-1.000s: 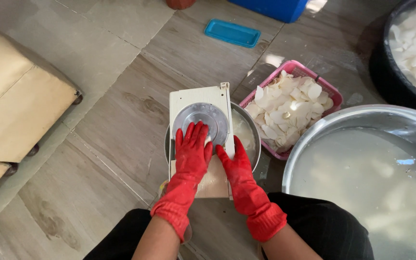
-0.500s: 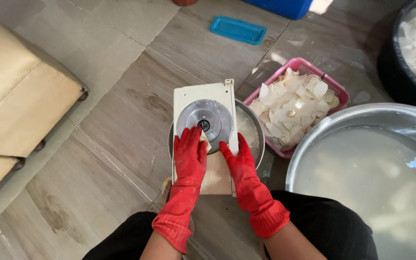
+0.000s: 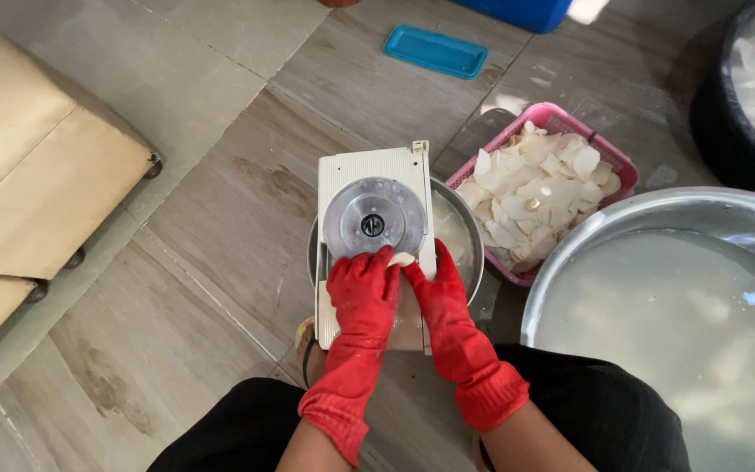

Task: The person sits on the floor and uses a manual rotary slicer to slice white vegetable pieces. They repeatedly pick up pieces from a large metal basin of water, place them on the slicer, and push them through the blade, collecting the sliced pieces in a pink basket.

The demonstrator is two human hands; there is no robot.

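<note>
On grey stone tiles, both rubber-gloved hands, left hand (image 3: 362,293) and right hand (image 3: 434,288), press a pale piece (image 3: 401,260) against the slicer's steel disc (image 3: 372,218).

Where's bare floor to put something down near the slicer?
Free: grey floor tiles between the beige cushioned stool and cream disc slicer; also the strip toward the blue plastic lid. Crowded right: pink slice basket beside the large steel basin.
</note>
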